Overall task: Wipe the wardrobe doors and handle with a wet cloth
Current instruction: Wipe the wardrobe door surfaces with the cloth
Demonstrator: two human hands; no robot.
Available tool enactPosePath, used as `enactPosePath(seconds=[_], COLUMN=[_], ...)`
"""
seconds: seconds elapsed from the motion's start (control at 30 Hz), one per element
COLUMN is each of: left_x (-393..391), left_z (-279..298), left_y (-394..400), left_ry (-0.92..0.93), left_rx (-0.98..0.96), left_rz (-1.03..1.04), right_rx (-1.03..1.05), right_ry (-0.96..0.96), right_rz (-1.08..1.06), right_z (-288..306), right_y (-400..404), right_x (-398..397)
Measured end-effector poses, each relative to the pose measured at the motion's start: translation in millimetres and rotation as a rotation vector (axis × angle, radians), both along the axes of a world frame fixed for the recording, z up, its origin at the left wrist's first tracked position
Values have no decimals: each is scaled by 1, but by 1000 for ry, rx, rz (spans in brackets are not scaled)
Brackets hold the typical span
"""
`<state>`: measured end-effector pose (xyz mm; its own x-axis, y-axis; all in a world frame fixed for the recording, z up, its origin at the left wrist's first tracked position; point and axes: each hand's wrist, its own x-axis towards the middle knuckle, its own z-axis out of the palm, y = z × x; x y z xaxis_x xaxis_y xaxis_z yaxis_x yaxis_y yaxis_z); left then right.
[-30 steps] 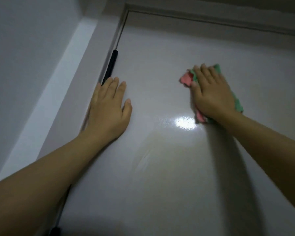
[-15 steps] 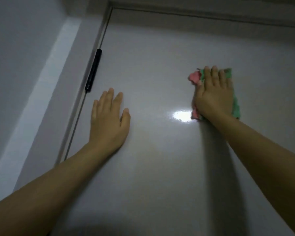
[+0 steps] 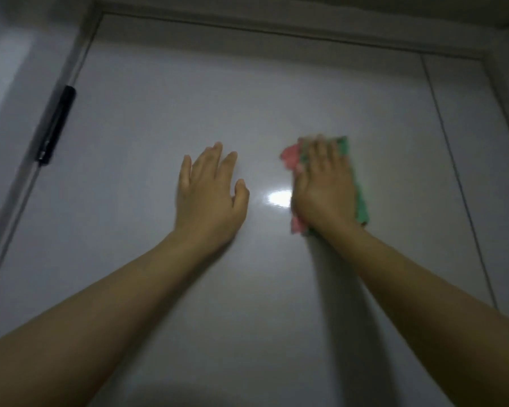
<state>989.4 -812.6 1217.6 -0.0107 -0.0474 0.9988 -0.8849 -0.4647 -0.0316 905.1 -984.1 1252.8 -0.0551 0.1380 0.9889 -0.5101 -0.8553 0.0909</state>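
Pink-and-green cloth (image 3: pixel 362 198) is pressed flat against the glossy wardrobe door (image 3: pixel 159 113) under the right hand (image 3: pixel 325 188), fingers straight and held together | left hand (image 3: pixel 209 195) is laid just left of those fingers, slightly spread, holding nothing | black handle (image 3: pixel 56 124) is seen far left of both, untouched.

single head view, close to wardrobe door (image 3: pixel 247 98), tilted upward
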Motion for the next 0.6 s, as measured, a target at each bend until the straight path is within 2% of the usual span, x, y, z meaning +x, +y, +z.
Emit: enactPosePath(seconds=[0.07, 0.13, 0.2, 0.3, 0.37, 0.4, 0.53, 0.6], left_x=[-16, -29, -38, -49, -58, -61, -82, -91], left_z=[7, 12, 13, 9, 9, 10, 14, 15], left_y=[-20, -41, -56, -78, -95, -99, -123, -140], left_ry=[-19, -40, -52, -74, -93, -96, -115, -113], left_rx=[6, 10, 27, 46, 54, 56, 52, 52], left_rz=[-16, -43, -58, -52, -37, -32, -46, -52], right_rx=[-222, -311, -290, 88, 216, 198, -189, -245], right_ry=[222, 383, 286, 34, -70, -43, 287, 378], right_rz=[20, 27, -7, 0, 0, -3, 23, 12], right_z=[-42, -46, -15, 46, 56, 47, -50, -59], right_y=[-7, -35, -72, -111, -109, -102, -110, -143], right_x=[-10, -41, -68, -94, -89, -83, -98, -127])
